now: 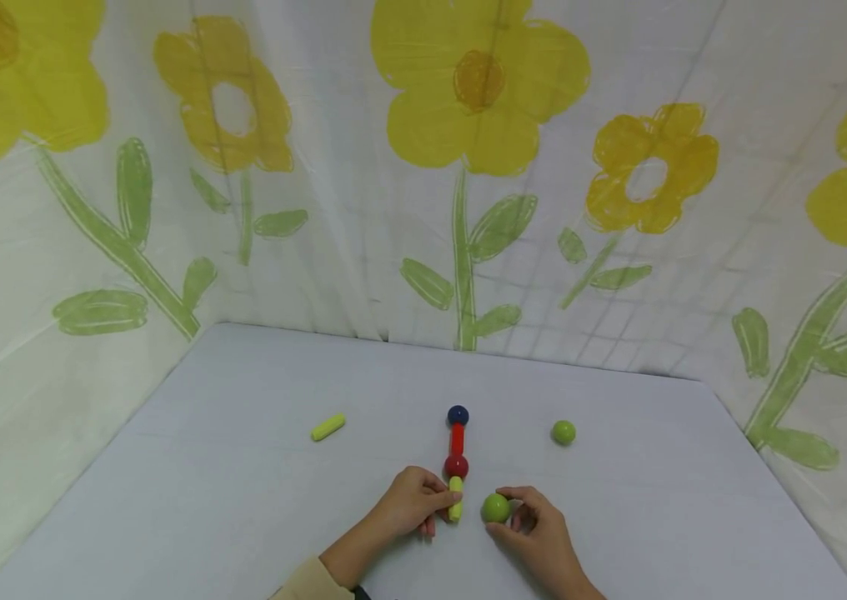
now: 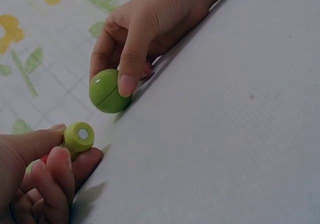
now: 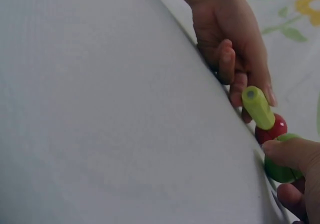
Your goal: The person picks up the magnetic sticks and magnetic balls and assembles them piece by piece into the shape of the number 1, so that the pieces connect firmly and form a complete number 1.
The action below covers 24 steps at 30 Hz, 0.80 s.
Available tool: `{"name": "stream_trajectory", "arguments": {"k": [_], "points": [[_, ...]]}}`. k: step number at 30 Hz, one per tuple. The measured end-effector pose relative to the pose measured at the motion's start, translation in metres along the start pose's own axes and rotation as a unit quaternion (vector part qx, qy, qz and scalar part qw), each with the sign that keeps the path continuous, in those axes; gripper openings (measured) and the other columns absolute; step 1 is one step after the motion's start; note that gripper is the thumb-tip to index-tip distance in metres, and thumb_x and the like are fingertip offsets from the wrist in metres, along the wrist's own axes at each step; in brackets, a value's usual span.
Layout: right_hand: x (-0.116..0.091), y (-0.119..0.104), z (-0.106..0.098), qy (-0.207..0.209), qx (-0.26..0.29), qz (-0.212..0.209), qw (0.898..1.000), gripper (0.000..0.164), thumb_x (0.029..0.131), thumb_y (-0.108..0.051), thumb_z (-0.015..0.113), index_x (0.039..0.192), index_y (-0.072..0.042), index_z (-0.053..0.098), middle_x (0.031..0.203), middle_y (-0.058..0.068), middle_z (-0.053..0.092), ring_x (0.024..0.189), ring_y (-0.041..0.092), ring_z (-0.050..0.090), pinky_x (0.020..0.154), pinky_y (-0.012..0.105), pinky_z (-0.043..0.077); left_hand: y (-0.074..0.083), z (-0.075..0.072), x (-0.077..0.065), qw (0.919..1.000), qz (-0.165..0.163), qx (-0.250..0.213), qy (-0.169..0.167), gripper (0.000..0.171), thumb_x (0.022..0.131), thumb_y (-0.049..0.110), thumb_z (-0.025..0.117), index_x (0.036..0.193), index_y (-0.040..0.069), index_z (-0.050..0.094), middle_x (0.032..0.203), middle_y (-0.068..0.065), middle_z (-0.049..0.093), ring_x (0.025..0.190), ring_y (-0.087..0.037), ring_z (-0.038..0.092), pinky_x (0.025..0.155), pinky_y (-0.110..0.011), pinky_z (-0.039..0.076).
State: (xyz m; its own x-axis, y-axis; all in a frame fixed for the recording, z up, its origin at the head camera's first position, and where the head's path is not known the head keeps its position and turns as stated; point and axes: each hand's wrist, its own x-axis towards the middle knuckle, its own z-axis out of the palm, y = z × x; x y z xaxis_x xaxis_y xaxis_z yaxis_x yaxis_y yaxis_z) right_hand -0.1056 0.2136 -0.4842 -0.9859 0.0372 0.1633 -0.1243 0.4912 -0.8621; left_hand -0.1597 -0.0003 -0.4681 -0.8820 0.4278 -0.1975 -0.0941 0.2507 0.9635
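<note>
My left hand [image 1: 414,500] pinches a yellow-green rod [image 1: 456,500] between thumb and fingers. This rod meets a red ball [image 1: 457,466]; beyond that come a red rod [image 1: 457,439] and a dark blue ball [image 1: 458,416], all in one line on the table. A pale round disc shows on the rod's near end in the left wrist view. Just to the right, my right hand [image 1: 539,533] holds a green ball [image 1: 496,508] between thumb and fingers. In the left wrist view a seam runs around this green ball [image 2: 107,93], which is apart from the rod.
Another yellow-green rod [image 1: 328,427] lies on the white table [image 1: 243,500] at the left. A second green ball [image 1: 563,432] sits to the right, farther back than my right hand. A white curtain [image 1: 348,250] with painted flowers rises behind the table.
</note>
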Motion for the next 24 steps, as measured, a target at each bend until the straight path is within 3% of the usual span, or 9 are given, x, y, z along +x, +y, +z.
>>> {"name": "stream_trajectory", "arguments": {"k": [11, 16, 24], "points": [[-0.01, -0.01, 0.009, -0.097, -0.015, -0.024, 0.995, 0.04, 0.078, -0.019, 0.082, 0.113, -0.007, 0.066, 0.092, -0.001, 0.058, 0.069, 0.004, 0.049, 0.059, 0.02, 0.044, 0.001, -0.001, 0.001, 1.0, 0.0, 0.006, -0.005, 0.021, 0.09, 0.019, 0.07, 0.087, -0.001, 0.067, 0.065, -0.004, 0.066, 0.038, -0.006, 0.047, 0.04, -0.015, 0.036], [-0.013, -0.011, 0.015, -0.108, 0.002, -0.047, 0.993, 0.04, 0.078, -0.017, 0.082, 0.111, -0.006, 0.064, 0.088, -0.004, 0.057, 0.068, 0.004, 0.049, 0.059, 0.02, 0.044, 0.002, -0.001, 0.0, 1.0, 0.002, 0.004, -0.006, 0.021, 0.09, 0.018, 0.07, 0.087, -0.002, 0.067, 0.065, -0.004, 0.066, 0.038, -0.006, 0.046, 0.04, -0.015, 0.036], [-0.018, -0.012, 0.025, -0.107, 0.02, -0.118, 0.987, 0.037, 0.078, -0.013, 0.082, 0.107, -0.006, 0.061, 0.085, -0.003, 0.057, 0.064, 0.003, 0.05, 0.056, 0.02, 0.045, 0.001, -0.002, 0.0, 0.9999, 0.008, -0.002, -0.007, 0.021, 0.09, 0.018, 0.071, 0.085, -0.002, 0.068, 0.063, -0.004, 0.065, 0.038, -0.005, 0.046, 0.04, -0.014, 0.037]]}}
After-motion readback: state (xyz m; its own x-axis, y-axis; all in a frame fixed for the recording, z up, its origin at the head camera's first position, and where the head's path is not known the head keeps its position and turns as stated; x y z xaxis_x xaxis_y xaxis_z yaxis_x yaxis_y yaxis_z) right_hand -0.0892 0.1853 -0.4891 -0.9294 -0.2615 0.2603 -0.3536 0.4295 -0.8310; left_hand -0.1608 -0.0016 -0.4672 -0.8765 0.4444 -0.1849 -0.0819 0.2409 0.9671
